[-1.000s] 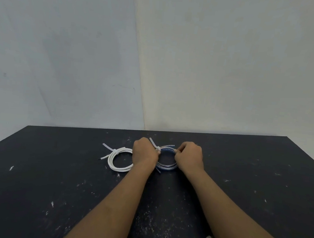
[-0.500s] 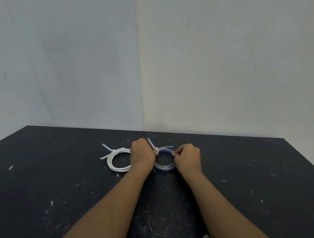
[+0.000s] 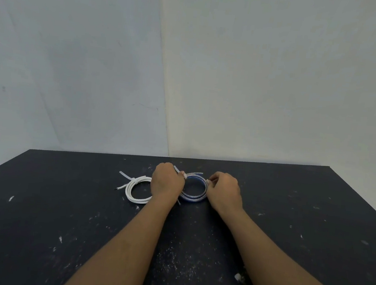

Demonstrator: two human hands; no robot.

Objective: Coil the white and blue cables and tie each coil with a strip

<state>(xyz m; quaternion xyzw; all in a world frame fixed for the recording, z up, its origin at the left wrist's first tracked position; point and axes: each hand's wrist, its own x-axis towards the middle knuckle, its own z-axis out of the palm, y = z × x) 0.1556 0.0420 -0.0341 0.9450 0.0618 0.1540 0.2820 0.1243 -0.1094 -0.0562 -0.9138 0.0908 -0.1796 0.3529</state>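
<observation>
Blue cable (image 3: 192,198), glossy ring, pinched by left hand (image 3: 167,184), right hand (image 3: 224,191).

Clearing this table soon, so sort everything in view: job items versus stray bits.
Job: round white cable coil, tied with a white strip; round blue cable coil; pale plastic strip on it, pinched by left hand and right hand.
Stray: small white scrap and flecks on the black tabletop.

Lit softly and evenly, dim rather than bright, without glare. Threw only faint shadows on the dark table (image 3: 38,208). Rendered the blue cable (image 3: 192,197) slightly soft; splayed the table's sides through wide-angle distortion.
</observation>
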